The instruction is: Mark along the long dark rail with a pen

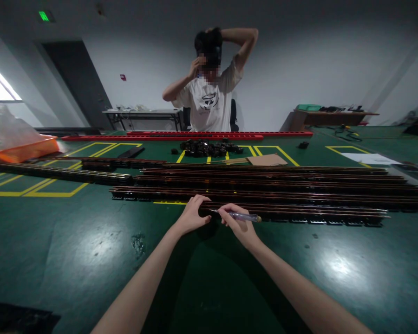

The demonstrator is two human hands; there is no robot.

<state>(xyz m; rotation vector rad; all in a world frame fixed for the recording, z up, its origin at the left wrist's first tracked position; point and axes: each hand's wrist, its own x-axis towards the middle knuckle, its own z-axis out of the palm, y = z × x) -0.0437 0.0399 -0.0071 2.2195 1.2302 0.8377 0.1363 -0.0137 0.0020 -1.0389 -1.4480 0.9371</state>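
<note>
My right hand (238, 226) is closed round a slim pen-like tool (245, 216) with a clear barrel and a brownish end. Its thin tip points left, at the end of the nearest dark slotted strip (299, 214). My left hand (191, 215) has its thumb and fingers bent round the left end of that strip, which partly hides behind them. Thin coppery rods or edges run along the strip's length. Several more long dark strips (264, 190) lie parallel just behind it.
Across the green table (101, 260) sits a person (211, 97) with both hands raised to the head. A pile of small black parts (209, 148), a piece of cardboard (267, 160) and red rails (195, 135) lie between us. An orange basket (24, 149) stands at left.
</note>
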